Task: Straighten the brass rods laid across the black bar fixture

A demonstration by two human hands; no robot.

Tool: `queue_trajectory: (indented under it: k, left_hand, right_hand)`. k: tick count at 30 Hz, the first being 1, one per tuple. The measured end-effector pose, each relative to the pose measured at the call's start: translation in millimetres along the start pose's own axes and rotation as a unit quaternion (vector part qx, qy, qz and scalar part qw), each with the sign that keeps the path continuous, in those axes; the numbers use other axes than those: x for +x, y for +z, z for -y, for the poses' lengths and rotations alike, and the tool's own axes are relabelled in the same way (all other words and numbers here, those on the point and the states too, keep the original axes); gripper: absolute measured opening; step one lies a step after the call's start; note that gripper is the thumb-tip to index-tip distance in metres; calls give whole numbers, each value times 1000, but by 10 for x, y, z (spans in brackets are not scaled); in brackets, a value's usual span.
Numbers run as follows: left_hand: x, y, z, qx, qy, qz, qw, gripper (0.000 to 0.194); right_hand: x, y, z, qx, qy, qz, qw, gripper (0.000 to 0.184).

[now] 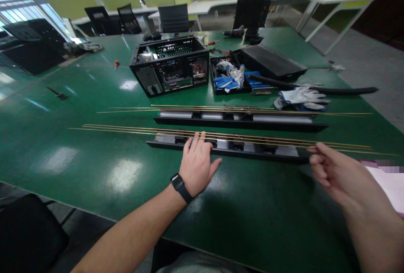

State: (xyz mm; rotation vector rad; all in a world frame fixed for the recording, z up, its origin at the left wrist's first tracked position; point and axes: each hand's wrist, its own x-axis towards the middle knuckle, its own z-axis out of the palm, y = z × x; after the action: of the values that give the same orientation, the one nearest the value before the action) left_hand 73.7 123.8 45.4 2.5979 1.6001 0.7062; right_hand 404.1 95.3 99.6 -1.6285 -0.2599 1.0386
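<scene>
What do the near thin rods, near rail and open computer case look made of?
Near thin rods: probably brass or brass-coated metal; yellow-gold, slightly shiny.
Near rail: black edge, perhaps painted metal or plastic; silvery-grey inner face suggests bare metal.
Open computer case: likely sheet steel with dark coating; thin black panels, punched with holes. Exact metal can't be told.

Near rail [225,152]: was partly hidden behind the left hand [196,163].
Right hand [336,174]: looked blurred; its contact with the brass rods [259,138] could not be told.
Pink-edged sheet [389,188]: was cut by the right edge.
Near-left chair [28,222]: ran out of view.
</scene>
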Motion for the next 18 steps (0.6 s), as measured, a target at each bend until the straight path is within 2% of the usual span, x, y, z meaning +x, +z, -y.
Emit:
queue_trajectory:
  k: [4, 14, 18]
  left_hand:
    - [14, -11, 12, -10, -7, -6, 1000, 18]
    - [7, 9, 7, -2, -10, -2, 1000, 24]
    - [7, 2, 4, -3, -12, -4, 1000, 25]
  right_hand:
    - [20, -28, -2, 7, 1, -10, 1000, 18]
    - [183, -157, 42, 44, -9, -62, 997, 25]
    - [328, -304, 53, 52, -7, -90, 995, 28]
